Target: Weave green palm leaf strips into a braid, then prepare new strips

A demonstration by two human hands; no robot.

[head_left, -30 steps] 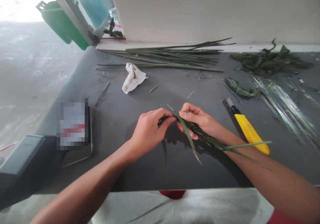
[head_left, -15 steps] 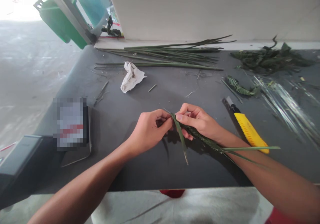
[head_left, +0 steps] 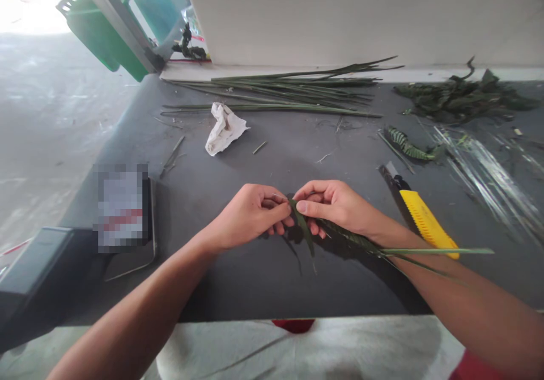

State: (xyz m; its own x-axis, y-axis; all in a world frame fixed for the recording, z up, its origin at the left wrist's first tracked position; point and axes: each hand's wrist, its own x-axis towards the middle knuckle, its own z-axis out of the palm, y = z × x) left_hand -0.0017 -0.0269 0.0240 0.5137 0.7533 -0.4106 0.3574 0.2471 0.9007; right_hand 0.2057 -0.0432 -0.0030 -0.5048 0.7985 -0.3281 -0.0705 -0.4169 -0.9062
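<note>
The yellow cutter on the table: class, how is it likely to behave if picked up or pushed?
The yellow cutter would probably feel stiff, since its handle looks straight and solid. The ridged edge should make it less slippery to grip. Its flat-looking body seems likelier to slide than roll.

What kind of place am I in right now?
Probably a small craft workspace: the dark tabletop holds long green leaf strips and a yellow utility knife.

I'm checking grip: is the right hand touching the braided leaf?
Touching: in the head view, the right hand holds the braided leaf near one end, thumb against it.
</note>
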